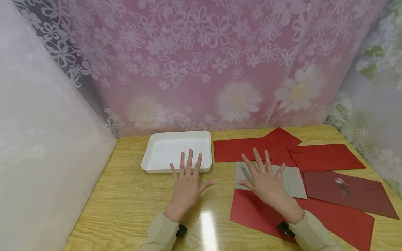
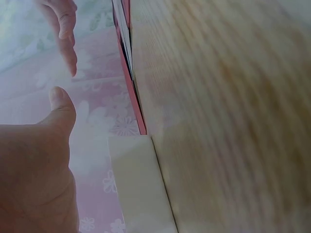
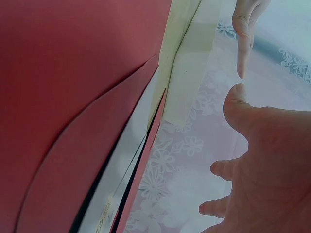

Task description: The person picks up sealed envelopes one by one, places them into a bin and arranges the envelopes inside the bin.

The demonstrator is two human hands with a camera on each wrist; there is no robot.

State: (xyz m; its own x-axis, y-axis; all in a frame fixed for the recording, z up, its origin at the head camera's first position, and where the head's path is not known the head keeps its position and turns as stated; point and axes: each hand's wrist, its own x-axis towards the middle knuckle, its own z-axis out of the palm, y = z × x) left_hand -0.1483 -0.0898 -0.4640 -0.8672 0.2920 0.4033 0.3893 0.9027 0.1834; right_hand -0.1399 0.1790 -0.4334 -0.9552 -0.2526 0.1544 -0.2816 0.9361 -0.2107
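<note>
My left hand hovers over the table just in front of a white rectangular tray, its fingers spread and straight. From the head view its fingertips overlap the tray's near side. Palm down, my right hand is held with fingers spread above a light grey envelope that lies on red ones. The wrist views show a gap between each hand and what lies below; neither the left hand nor the right hand holds anything.
Several red envelopes overlap on the right side, among them a large front one, a back one and a dark red one with a small print. The wooden table meets flowered curtains behind and at the right.
</note>
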